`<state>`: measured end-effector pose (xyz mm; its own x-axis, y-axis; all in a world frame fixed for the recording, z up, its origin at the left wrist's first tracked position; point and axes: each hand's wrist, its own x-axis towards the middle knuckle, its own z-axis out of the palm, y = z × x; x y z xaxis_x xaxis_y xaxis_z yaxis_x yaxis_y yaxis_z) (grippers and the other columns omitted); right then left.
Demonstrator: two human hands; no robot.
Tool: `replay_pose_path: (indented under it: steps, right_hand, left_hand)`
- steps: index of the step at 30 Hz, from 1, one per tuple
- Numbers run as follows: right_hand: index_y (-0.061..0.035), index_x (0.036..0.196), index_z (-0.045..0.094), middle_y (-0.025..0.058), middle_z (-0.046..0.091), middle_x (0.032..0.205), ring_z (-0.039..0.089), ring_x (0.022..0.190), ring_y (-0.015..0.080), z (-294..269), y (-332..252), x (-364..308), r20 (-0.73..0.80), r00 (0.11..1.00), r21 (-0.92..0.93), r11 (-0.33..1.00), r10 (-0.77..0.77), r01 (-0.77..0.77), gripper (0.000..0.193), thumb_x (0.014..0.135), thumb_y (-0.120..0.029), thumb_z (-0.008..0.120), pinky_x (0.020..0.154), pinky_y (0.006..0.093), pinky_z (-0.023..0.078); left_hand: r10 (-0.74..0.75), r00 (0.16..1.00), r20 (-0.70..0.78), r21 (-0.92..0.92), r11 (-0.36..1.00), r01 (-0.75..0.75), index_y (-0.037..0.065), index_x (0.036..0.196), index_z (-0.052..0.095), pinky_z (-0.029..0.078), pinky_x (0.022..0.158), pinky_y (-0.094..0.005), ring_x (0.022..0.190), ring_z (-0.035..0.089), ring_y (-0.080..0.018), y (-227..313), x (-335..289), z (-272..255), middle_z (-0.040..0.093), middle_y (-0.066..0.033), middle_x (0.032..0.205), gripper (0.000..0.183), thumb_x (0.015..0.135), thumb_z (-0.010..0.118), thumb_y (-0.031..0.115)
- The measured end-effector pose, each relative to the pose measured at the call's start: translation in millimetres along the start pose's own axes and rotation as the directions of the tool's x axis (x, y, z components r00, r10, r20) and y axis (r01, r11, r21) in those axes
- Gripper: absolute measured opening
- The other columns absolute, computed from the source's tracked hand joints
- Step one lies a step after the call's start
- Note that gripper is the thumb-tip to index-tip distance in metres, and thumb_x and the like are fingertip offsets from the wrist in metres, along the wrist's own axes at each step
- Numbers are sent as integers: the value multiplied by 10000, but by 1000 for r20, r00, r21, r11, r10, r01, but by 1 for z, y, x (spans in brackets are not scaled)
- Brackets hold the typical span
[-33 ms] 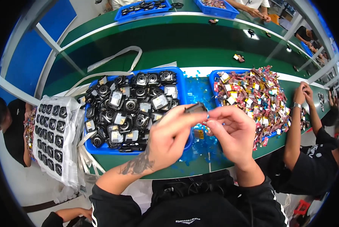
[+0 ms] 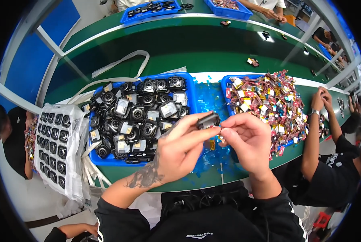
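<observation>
Over the table's near edge, my left hand (image 2: 179,150) grips a black watch case (image 2: 208,120) between thumb and fingers. Close against it is my right hand (image 2: 251,139), its thumb and forefinger pinched together by the tip of my left forefinger. Whatever small piece the right fingers hold is too hidden to name. Left of my hands, a blue bin (image 2: 192,94) is heaped with black watch cases (image 2: 149,129), some showing grey backs. To the right, another blue bin (image 2: 225,85) overflows with small red circuit boards (image 2: 265,105) bearing white and yellow parts.
Blue film scraps (image 2: 204,101) litter the table between the bins. A white tray (image 2: 73,151) with rows of watch cases stands at far left, near a pale strip (image 2: 145,60). Co-workers sit around; one's hands (image 2: 321,98) are at the right. Small parts lie on the green belt (image 2: 212,44).
The black watch case has tilted slightly in my left hand and shows more of its side. My right hand stays pinched beside it.
</observation>
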<state>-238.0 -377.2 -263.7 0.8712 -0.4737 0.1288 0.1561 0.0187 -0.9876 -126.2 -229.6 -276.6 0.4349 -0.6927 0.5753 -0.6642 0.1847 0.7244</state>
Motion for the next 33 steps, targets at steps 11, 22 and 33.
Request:
replay_pose_path:
  steps: [11, 22, 33]
  right_hand:
    - [50, 977, 593, 66, 635, 905, 633, 793, 99, -11, 2, 1, 178, 977, 223, 962, 118, -157, 85, 913, -6, 600, 701, 240, 562]
    - [12, 991, 560, 48, 566, 955, 569, 841, 83, -12, 4, -2, 166, 986, -168, 986, 21, 7, 124, 890, -21, 624, 680, 207, 514]
    - [4, 943, 548, 35, 595, 835, 557, 704, 51, 11, 25, -4, -116, 975, -195, 967, -189, 164, 202, 816, 34, 702, 598, 187, 450]
  left_hand:
    - [124, 992, -27, 230, 967, -114, -38, 1009, 678, 567, 662, -283, 830, 683, -239, 1, 1, -1, 653, -165, 1049, 241, 770, 700, -57]
    - [-330, 938, 110, -103, 935, 341, -22, 978, 693, 556, 610, -226, 728, 674, -123, 0, -2, -2, 658, -94, 942, 170, 808, 688, -17]
    - [-493, 853, 170, -664, 583, 469, -105, 1261, 529, 512, 882, -264, 1061, 616, -183, -7, -9, 10, 612, -169, 1196, 372, 892, 568, -84]
